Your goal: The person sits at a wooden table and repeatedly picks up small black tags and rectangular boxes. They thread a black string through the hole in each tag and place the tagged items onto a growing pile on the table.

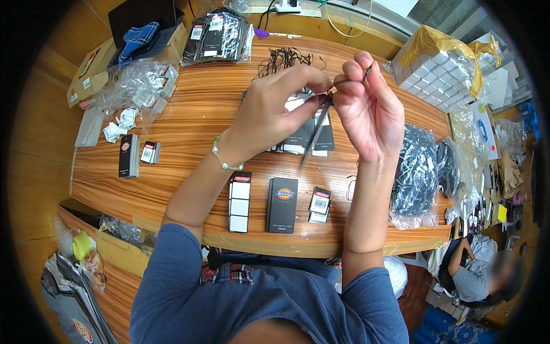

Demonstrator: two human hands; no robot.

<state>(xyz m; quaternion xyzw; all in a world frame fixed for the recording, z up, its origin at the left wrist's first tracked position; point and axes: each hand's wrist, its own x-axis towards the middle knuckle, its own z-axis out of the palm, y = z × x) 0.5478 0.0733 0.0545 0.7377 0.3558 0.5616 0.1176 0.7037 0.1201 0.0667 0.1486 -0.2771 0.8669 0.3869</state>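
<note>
My left hand [281,103] pinches a hang tag [314,135], which hangs nearly edge-on below the fingers. Close beside it, my right hand [369,106] is closed on a thin black string [368,70] that runs across toward the left fingertips. Beneath both hands lies a pile of black hang tags [324,137], partly covered by the left hand. Loose black strings [281,60] are heaped just beyond. Nearer me are a stack of long black tags [282,209], a black strip with white labels [239,203] and small barcode tags [319,203].
Two tag stacks [128,156] stand at the left, near clear plastic bags [146,86]. Bagged tags [215,37] lie at the far edge. At right are a dark plastic-wrapped bundle [413,172] and white boxes [427,74]. Another person [472,275] sits at lower right.
</note>
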